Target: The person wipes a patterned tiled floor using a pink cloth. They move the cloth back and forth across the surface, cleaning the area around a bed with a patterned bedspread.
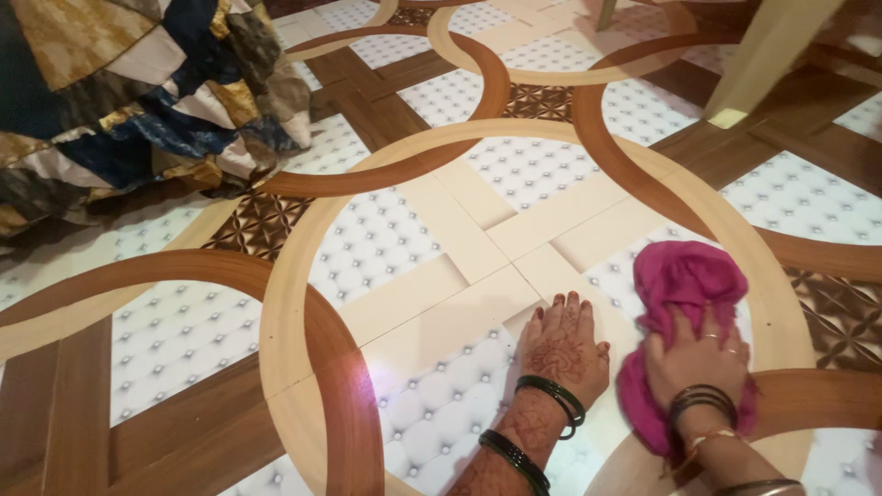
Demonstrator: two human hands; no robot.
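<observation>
**Near the lower right of the patterned floor, a pink cloth under one palm**

Low on the floor [432,239], toward its lower right corner, the right hand [695,360] presses down on a bunched pink cloth [684,285]; its fingers are curled over the fabric, gripping it against the glossy surface; the left hand [562,347] lies just beside it, open and flat, fingers spread on a cream band of the pattern, holding nothing.

The cloth lies partly beneath the right palm; most of its bulk bulges out beyond the fingertips toward the floor's far edge, and a smaller fold trails back beside the wrist; cloth and left hand are near but do not touch.

To wipe well from this position, I judge that the palm should keep even weight on the cloth so the fabric stays bunched under it rather than sliding loose; the flat left hand serves as a steady prop; overlapping strokes would likely cover the sheen evenly.

At the floor's far left corner lies a patchwork quilt [129,101]; at the far right a pale furniture leg [763,60] stands.
</observation>
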